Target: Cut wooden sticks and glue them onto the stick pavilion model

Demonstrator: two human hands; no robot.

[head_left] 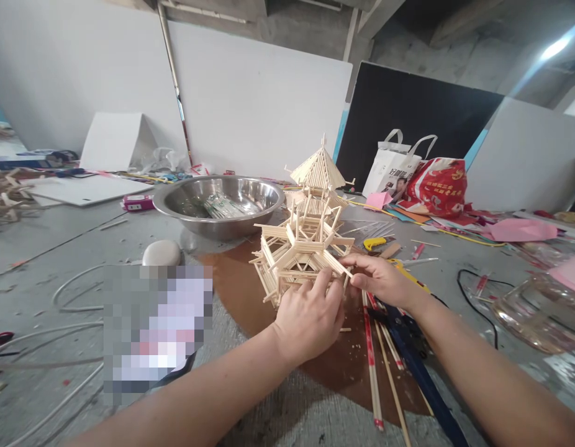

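where the hands are meeting: both are working at the near, lower tier of the stick pagoda point(306, 239), which is standing upright on a brown sheet point(236, 279) on the grey table point(59, 242), its roof pointing up.
left hand point(308, 320): is reaching in from below and resting its curled fingers point(325, 282) against the bottom frame; the thumb is hiding behind the hand, so i cannot tell whether it is gripping a piece or only bracing.
right hand point(380, 279): is pinching, thumb against forefinger, the near end of a thin stick point(336, 264).
stick axis: is running on a slant, from the pinch up and leftward into the tier's corner; the pagoda is lying left of and beyond the right fingertips, and straight beyond the left ones.
nearer hand: the left is sitting closer to the frame's middle; the right is holding at its right edge.
room on the right: wrapped chopsticks point(371, 366) and a blue strip point(422, 372) are lying just beside and under the right wrist; a yellow cutter point(375, 243) is lying near, behind the hand.
room behind: a steel bowl point(220, 202) is sitting near the pagoda's far left side, apart from it.
room on the left: a white rounded lump point(161, 253) is sitting well apart, with the sheet's bare part lying between.
far right: a glass dish point(534, 310) and a black cable point(469, 292) are lying well apart from both hands.
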